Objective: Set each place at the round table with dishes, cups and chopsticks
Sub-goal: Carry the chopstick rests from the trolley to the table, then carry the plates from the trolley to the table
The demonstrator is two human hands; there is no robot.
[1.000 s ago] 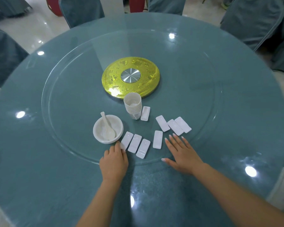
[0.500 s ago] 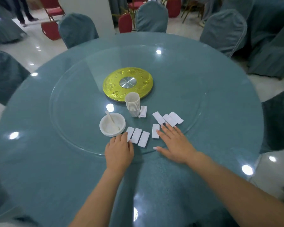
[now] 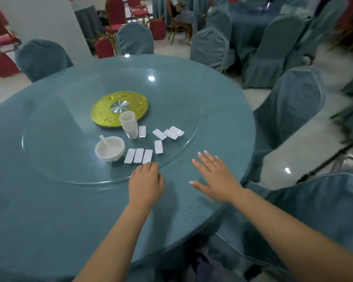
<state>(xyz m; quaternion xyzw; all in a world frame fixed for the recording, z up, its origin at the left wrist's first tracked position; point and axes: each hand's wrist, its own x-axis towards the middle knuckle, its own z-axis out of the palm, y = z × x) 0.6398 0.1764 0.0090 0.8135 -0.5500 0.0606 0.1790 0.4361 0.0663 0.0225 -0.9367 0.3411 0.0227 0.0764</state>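
Note:
On the glass turntable [image 3: 55, 159] of the round teal table [image 3: 49, 210] stand a stack of white cups [image 3: 129, 124] and a white bowl [image 3: 109, 148] with a white spoon [image 3: 106, 141] in it. Several small white rectangular rests lie around them, three side by side [image 3: 138, 156], one alone [image 3: 158, 146], a cluster [image 3: 172, 132] further right. My left hand [image 3: 145, 183] rests with fingers bent at the turntable's near rim, holding nothing. My right hand [image 3: 214, 177] lies flat with straight, spread fingers on the table, just right of the turntable.
A gold disc with a silver hub [image 3: 119, 108] marks the turntable's centre. Teal-covered chairs [image 3: 287, 117] ring the table, one close on the right. Red chairs [image 3: 116, 27] and another covered table [image 3: 251, 23] stand further back.
The view has swung up and to the right, showing more of the room. My right hand has slid off the turntable edge, away from the rests, to the right. My left hand stays at the rim.

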